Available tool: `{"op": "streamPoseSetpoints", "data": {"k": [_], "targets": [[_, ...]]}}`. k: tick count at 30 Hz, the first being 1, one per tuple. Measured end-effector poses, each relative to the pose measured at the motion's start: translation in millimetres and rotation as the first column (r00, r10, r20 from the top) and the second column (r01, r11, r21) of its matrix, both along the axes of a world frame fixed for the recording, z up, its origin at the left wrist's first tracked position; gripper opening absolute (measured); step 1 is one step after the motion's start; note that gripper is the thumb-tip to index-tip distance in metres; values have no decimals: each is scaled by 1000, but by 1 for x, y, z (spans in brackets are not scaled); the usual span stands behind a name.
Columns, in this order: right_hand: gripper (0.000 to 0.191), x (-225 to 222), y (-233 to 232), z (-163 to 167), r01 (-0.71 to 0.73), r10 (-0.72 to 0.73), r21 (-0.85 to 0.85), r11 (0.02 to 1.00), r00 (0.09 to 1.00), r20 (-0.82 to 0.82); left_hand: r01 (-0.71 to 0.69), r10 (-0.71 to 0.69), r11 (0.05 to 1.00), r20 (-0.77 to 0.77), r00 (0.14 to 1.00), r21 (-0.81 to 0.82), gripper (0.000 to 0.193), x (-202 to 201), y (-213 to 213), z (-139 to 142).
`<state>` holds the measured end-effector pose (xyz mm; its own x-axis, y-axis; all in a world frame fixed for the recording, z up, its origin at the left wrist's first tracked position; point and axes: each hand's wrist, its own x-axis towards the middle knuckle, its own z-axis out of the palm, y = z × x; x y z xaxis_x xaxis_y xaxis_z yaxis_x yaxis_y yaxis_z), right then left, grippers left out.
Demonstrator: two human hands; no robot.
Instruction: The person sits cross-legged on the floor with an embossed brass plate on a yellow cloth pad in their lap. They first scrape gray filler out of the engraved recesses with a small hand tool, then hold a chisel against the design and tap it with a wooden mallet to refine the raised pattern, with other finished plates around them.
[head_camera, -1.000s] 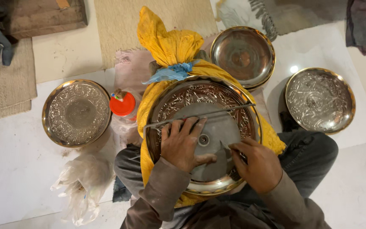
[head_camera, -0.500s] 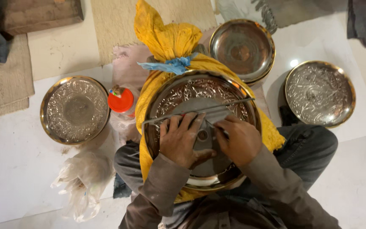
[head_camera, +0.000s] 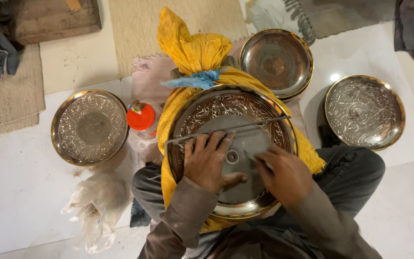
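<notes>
Work: a person is sitting on the floor, marking or scribing the flat centre of an engraved plate (head_camera: 226, 108) — that is my reading of the step, judged from the ruler and the tool.
Plate: it is lying in the person's lap on a yellow cloth bundle (head_camera: 192, 48), face up, its rim engraved and its middle plain.
Left hand (head_camera: 209, 163): it is pressing flat on the plate with fingers spread, the fingertips (head_camera: 212, 140) holding down the near edge of a thin metal ruler (head_camera: 228, 128).
Ruler: it is lying across the upper half of the plate, tilted slightly, its right end higher.
Right hand (head_camera: 283, 175): it is closed around a thin pointed tool (head_camera: 256, 159), the tip touching the plain centre just right of the small middle hole.
Next move, as I judge it: the tool has to run along a straight edge — so the ruler must not slip under the left fingers, and the tip wants light, even pressure.
Around: other engraved plates are lying on the white floor — one at left (head_camera: 90, 127), one at far right (head_camera: 364, 111), a plainer one behind (head_camera: 276, 60).
Also: an orange-lidded jar (head_camera: 141, 119) is standing just left of the bundle, a crumpled plastic bag (head_camera: 94, 208) nearer the knee.
</notes>
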<state>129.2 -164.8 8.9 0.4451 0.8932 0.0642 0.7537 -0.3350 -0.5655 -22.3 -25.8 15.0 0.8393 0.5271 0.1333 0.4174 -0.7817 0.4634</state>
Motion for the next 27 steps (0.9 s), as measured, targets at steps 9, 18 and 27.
{"op": "streamPoseSetpoints", "data": {"k": [9,18,27], "targets": [[15,3,3,-10,-9,8,68,998,1000,27,13,-14,999,31,999,51,105,-2,-1,0],[17,2,9,3,-29,24,122,992,999,41,-6,7,998,-13,1000,58,108,0,-1,-2],[16,-1,-4,-9,40,-47,114,993,997,58,-5,8,996,-24,1000,93,103,-3,-2,-3]]}}
